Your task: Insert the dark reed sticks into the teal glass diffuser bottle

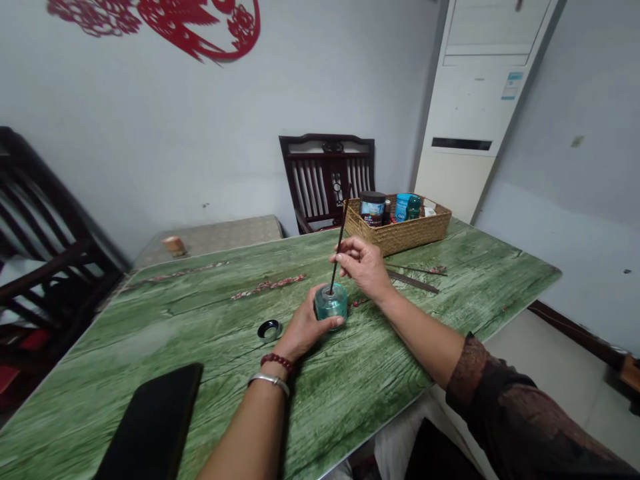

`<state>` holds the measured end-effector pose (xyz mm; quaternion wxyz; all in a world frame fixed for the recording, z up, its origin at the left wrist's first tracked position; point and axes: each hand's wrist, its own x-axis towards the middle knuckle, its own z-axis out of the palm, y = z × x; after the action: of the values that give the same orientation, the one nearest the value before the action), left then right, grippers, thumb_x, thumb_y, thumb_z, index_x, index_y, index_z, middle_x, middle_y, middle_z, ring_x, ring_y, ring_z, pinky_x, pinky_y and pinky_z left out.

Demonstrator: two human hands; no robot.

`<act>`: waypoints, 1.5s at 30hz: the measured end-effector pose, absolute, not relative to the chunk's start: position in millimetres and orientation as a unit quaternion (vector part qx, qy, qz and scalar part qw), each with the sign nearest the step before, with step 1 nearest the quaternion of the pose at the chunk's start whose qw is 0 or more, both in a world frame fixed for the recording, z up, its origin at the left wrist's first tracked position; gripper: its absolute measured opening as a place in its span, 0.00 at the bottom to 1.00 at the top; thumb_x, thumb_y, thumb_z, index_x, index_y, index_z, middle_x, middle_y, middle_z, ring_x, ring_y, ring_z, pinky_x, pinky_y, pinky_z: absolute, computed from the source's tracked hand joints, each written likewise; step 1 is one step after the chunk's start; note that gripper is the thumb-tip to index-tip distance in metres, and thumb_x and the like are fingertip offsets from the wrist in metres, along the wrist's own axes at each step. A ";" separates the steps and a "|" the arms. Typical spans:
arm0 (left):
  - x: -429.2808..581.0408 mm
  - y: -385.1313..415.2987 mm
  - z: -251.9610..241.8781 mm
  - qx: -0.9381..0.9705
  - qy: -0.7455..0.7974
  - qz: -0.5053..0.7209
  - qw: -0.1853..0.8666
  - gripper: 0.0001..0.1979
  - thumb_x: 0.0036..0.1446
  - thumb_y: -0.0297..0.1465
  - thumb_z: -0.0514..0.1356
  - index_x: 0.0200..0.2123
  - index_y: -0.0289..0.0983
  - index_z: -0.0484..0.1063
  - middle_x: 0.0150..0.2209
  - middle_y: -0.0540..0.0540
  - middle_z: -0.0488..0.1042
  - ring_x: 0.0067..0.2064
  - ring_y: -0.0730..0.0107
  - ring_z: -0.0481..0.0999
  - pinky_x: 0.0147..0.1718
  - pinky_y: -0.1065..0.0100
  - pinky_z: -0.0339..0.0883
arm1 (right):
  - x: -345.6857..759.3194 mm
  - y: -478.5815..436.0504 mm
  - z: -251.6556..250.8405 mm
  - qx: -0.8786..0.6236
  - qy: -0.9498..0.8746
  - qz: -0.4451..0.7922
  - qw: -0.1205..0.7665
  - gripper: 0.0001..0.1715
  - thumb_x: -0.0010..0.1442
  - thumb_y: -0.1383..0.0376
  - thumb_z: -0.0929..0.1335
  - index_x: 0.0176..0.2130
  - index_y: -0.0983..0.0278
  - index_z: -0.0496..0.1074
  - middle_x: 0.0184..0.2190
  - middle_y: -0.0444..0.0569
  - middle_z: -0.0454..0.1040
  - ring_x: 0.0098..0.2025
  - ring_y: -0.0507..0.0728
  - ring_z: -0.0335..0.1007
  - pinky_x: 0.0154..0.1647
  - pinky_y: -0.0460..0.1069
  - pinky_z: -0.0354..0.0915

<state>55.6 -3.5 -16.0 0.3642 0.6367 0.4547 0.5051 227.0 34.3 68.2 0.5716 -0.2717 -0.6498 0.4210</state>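
Observation:
A small teal glass bottle point(331, 308) stands upright on the green table, and my left hand point(307, 323) is wrapped round its left side. One thin dark reed stick point(342, 233) rises from the bottle's mouth, leaning slightly right; its lower end is in the opening. My right hand point(363, 267) pinches that stick around its middle between thumb and fingers. Several more dark sticks point(414, 281) lie on the table to the right, partly behind my right wrist. A round black cap or ring point(269, 329) rests left of my left hand.
A wicker basket point(407, 237) holding a dark jar point(373, 208), a blue container point(403, 207) and a green bottle point(413, 208) stands at the back right. A black phone-like slab point(153, 427) lies front left. Behind the table is a wooden chair point(330, 180).

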 end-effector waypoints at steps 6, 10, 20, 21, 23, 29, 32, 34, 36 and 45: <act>53.0 -3.8 -17.4 0.665 0.473 0.458 0.353 0.42 0.39 0.44 0.76 0.58 0.38 0.70 0.54 0.37 0.79 0.56 0.46 0.79 0.59 0.48 0.69 | 240.0 42.6 51.3 -0.341 -0.724 0.315 0.511 0.11 0.60 0.59 0.72 0.41 0.61 0.79 0.34 0.44 0.81 0.30 0.52 0.74 0.36 0.48 0.72; 52.3 -3.1 -17.9 0.663 0.488 0.445 0.352 0.42 0.39 0.43 0.76 0.58 0.38 0.69 0.55 0.37 0.79 0.58 0.45 0.78 0.62 0.48 0.67 | 297.8 56.7 35.2 -0.433 -0.719 0.121 0.530 0.11 0.65 0.60 0.68 0.41 0.61 0.80 0.37 0.47 0.82 0.38 0.56 0.77 0.47 0.50 0.70; 52.2 -1.3 -15.6 0.666 0.492 0.441 0.347 0.40 0.40 0.44 0.75 0.56 0.38 0.69 0.53 0.38 0.80 0.56 0.43 0.79 0.61 0.47 0.69 | 352.5 82.1 -9.9 -0.680 -0.709 -0.018 0.185 0.18 0.70 0.64 0.66 0.50 0.59 0.85 0.48 0.57 0.83 0.52 0.61 0.78 0.52 0.49 0.65; 52.0 -1.3 -15.5 0.667 0.494 0.437 0.346 0.40 0.40 0.44 0.74 0.56 0.38 0.68 0.53 0.37 0.80 0.57 0.43 0.79 0.61 0.46 0.69 | 349.2 80.7 -9.1 -0.675 -0.718 -0.022 0.167 0.18 0.70 0.64 0.67 0.51 0.59 0.85 0.49 0.57 0.83 0.52 0.61 0.78 0.53 0.49 0.65; 51.6 -1.1 -15.5 0.670 0.495 0.432 0.346 0.41 0.40 0.45 0.74 0.57 0.38 0.68 0.53 0.36 0.79 0.57 0.42 0.79 0.61 0.46 0.68 | 344.6 77.5 -6.8 -0.669 -0.729 -0.032 0.141 0.19 0.70 0.64 0.66 0.52 0.59 0.85 0.50 0.58 0.83 0.54 0.62 0.77 0.54 0.49 0.64; 51.0 -0.9 -16.9 0.670 0.495 0.434 0.343 0.41 0.40 0.45 0.75 0.57 0.39 0.68 0.54 0.37 0.79 0.57 0.43 0.78 0.61 0.47 0.68 | 342.8 73.6 -4.1 -0.663 -0.737 -0.045 0.124 0.19 0.71 0.64 0.65 0.49 0.61 0.85 0.49 0.59 0.83 0.52 0.62 0.77 0.53 0.50 0.65; 50.4 -0.5 -18.2 0.670 0.496 0.431 0.345 0.42 0.40 0.45 0.75 0.57 0.38 0.68 0.54 0.36 0.79 0.57 0.43 0.78 0.61 0.46 0.68 | 342.5 73.6 -4.9 -0.660 -0.738 -0.034 0.133 0.16 0.69 0.63 0.67 0.46 0.61 0.85 0.47 0.58 0.83 0.51 0.61 0.78 0.50 0.49 0.65; 50.0 0.0 -19.1 0.672 0.496 0.429 0.344 0.42 0.41 0.45 0.74 0.57 0.38 0.68 0.54 0.36 0.79 0.57 0.44 0.78 0.61 0.46 0.68 | 342.6 73.3 -5.1 -0.657 -0.740 -0.017 0.142 0.13 0.67 0.60 0.70 0.45 0.60 0.85 0.47 0.57 0.84 0.51 0.61 0.78 0.49 0.48 0.65; 49.8 0.2 -19.3 0.676 0.494 0.426 0.344 0.41 0.41 0.45 0.74 0.58 0.38 0.67 0.54 0.37 0.79 0.57 0.44 0.78 0.62 0.46 0.68 | 343.7 72.8 -4.4 -0.653 -0.743 0.008 0.147 0.12 0.66 0.58 0.71 0.44 0.60 0.85 0.46 0.54 0.84 0.50 0.60 0.79 0.46 0.47 0.64; 52.3 -2.4 -13.9 0.667 0.494 0.434 0.350 0.40 0.40 0.45 0.75 0.56 0.40 0.69 0.53 0.39 0.80 0.57 0.44 0.79 0.61 0.48 0.69 | 350.2 67.9 6.7 -0.646 -0.754 0.073 0.093 0.08 0.64 0.63 0.71 0.39 0.59 0.84 0.42 0.51 0.86 0.46 0.58 0.80 0.38 0.46 0.60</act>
<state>52.3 -2.4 -13.9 0.3495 0.6674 0.4938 0.4342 350.2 67.9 6.7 0.0932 -0.6459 -0.7541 0.0732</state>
